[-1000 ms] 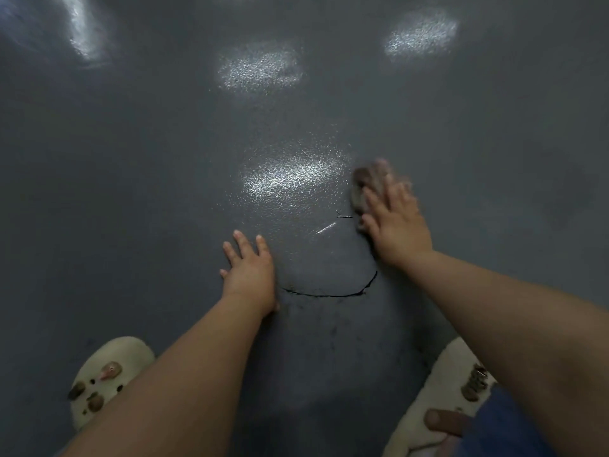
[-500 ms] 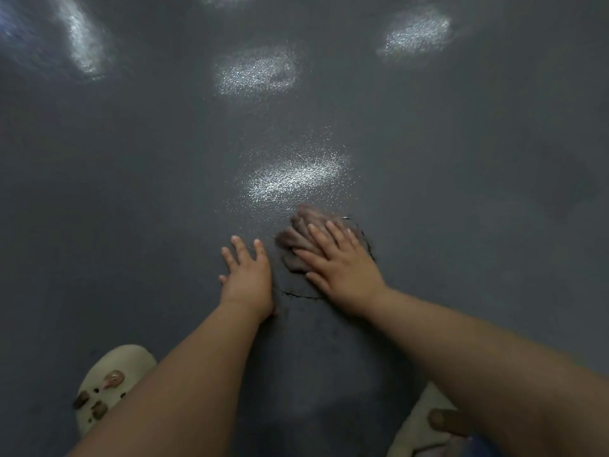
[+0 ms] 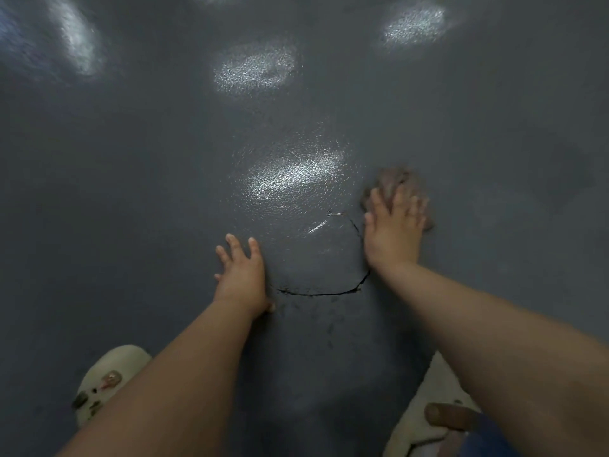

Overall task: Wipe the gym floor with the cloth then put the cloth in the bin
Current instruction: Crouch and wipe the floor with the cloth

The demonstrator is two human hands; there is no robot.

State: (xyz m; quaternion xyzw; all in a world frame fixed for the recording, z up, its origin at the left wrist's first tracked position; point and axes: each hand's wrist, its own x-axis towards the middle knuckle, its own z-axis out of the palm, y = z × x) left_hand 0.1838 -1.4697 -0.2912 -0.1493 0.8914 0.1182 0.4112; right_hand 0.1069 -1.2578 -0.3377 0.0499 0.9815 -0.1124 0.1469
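A crumpled brownish cloth (image 3: 400,184) lies on the dark grey gym floor (image 3: 148,192), right of centre. My right hand (image 3: 393,232) presses flat on it with fingers spread and straight; most of the cloth is hidden under the palm and blurred by motion. My left hand (image 3: 242,272) rests flat on the bare floor to the left, fingers spread, holding nothing. No bin is in view.
A curved crack (image 3: 321,291) in the floor coating runs between my hands, with a small bright scratch (image 3: 317,226) above it. Two pale clogs stand near the bottom edge, one at left (image 3: 108,377) and one at right (image 3: 428,410). Light patches reflect off the floor farther away.
My right hand has swept the cloth from beside my left hand back out to the right and farther away, uncovering the crack. The left hand has stayed put.
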